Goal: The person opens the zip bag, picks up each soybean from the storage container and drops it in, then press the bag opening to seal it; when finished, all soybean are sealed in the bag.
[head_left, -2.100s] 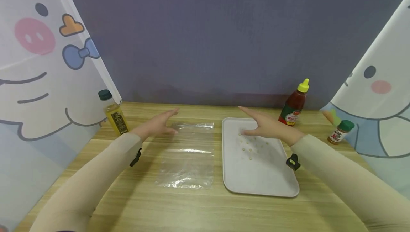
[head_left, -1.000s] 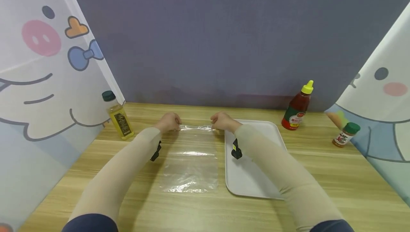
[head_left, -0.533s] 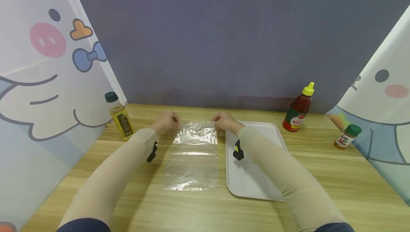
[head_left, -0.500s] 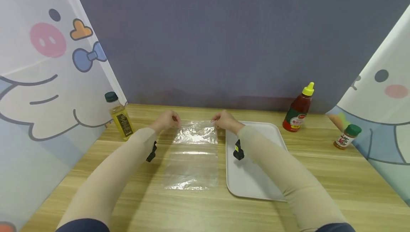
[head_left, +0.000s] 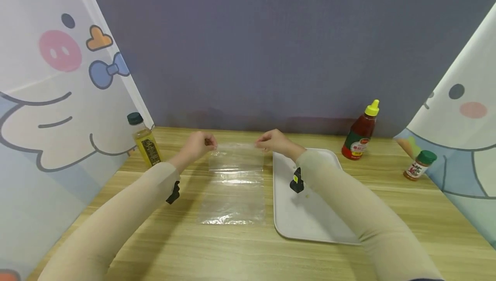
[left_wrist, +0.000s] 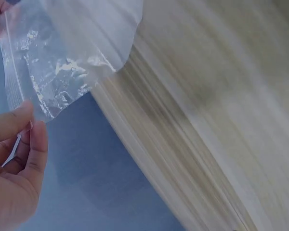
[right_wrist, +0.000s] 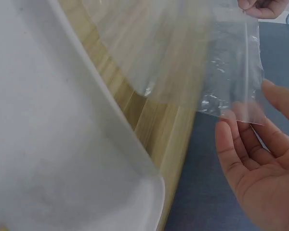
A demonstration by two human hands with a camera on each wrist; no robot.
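A clear zip-top bag [head_left: 237, 186] is spanning the gap between both hands, its zip strip [right_wrist: 246, 62] running from one hand to the other and its body trailing back toward the wrists over a wood-grain tabletop [head_left: 232, 255]; whether the trailing end is touching the wood, one cannot tell. The left hand [head_left: 199, 144] is pinching the corner nearest it between thumb and fingertips. The right hand [head_left: 277, 141] is curling its fingers behind the opposite corner, the thumb lying at the film's edge in what is looking like a looser hold. A white rectangular tray [head_left: 294, 223] is lying below the right wrist, just beside the bag. By its creases and glare, the film is probably behaving as light, limp and slippery, clinging to itself and scarcely risking breakage. The ribbed strip is likely offering the stiffest purchase, so pinching both corners there is seeming the surest hold; grasping mid-body would probably be crumpling the plastic.
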